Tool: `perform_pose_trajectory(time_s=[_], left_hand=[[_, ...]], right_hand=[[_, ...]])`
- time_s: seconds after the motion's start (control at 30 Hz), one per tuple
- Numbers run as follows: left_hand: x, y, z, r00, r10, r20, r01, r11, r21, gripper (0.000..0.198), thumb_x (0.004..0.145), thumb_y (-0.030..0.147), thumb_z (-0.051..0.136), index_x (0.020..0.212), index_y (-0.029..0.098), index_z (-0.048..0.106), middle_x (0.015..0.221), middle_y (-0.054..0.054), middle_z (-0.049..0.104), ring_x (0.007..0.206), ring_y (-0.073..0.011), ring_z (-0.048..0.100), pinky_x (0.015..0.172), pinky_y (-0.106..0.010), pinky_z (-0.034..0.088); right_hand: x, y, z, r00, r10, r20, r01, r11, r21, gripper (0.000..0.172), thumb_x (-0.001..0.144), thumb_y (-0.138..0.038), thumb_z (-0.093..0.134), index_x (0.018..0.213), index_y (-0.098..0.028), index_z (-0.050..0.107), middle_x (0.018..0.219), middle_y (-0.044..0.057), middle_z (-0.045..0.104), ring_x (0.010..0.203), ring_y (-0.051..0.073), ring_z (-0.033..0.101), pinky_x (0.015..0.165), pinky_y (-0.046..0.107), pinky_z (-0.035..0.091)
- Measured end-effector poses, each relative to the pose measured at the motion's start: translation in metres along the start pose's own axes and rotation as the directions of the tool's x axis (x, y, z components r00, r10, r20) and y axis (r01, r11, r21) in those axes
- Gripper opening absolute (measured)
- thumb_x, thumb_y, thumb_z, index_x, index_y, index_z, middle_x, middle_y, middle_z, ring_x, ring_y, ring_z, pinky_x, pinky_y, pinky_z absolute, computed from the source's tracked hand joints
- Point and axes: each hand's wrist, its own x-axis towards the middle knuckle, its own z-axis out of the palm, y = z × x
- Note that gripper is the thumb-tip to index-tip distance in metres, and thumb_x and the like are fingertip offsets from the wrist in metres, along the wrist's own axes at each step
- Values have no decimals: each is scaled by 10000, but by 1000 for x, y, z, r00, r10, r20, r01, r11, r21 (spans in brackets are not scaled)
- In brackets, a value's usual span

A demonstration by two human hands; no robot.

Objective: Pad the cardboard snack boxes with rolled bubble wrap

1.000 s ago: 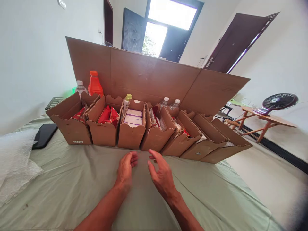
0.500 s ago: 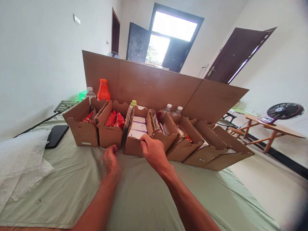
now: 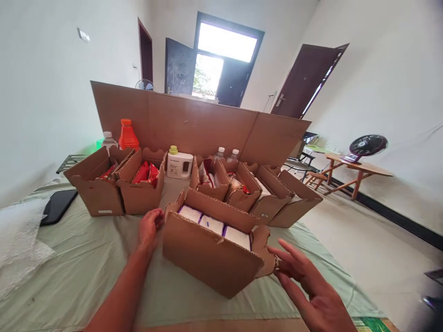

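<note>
The front box (image 3: 207, 258) is brown, its packs (image 3: 212, 225) white and purple, the cloth (image 3: 69, 272) green.

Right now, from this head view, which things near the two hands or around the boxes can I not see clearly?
All in the head view:
- White bottle: the small label print is too small to read.
- White packs: the walls of the near box hide their lower parts.
- Left hand: its angle hides whether the fingers touch the near box.
- Right hand: the bottom edge cuts off its forearm.
- Bubble wrap: cut off by the left edge.

Cardboard box (image 3: 209, 256) askew, white packs (image 3: 212, 225) inside
</note>
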Motion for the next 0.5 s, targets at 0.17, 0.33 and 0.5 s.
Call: perform_pose_trajectory(time_s=[0.17, 0.33, 0.5], left_hand=[[-57, 10, -13, 986, -30, 167, 5, 989, 147, 222, 811, 402, 709, 879, 203, 778, 982, -68, 779, 1085, -332, 675, 914, -428, 566], [-115, -2, -18, 997, -28, 68, 11, 971, 239, 309, 914, 471, 552, 1053, 304, 771, 1128, -17, 779, 1353, -334, 548, 1125, -487, 447], [-104, -9, 18, 981, 40, 188, -65, 989, 133, 604, 978, 621, 346, 1353, 241, 627, 1401, -35, 659, 1465, -275, 434, 1225, -461, 345]], right_hand=[[-45, 37, 39, 993, 46, 110, -53, 997, 62, 641, 912, -480, 633, 1493, -254, 484, 1298, 138, 692, 965, 273, 749, 739, 354, 652], [-26, 21, 82, 996, 73, 57, -75, 996, 46, 407, 915, -477, 588, 1215, -205, 630, 1023, 110, 752, 875, 276, 731, 748, 379, 616], [34, 19, 79, 995, 90, -40, -85, 992, 97, 368, 914, -484, 499, 1110, -191, 605, 953, 103, 745, 789, 257, 708, 669, 353, 570]])
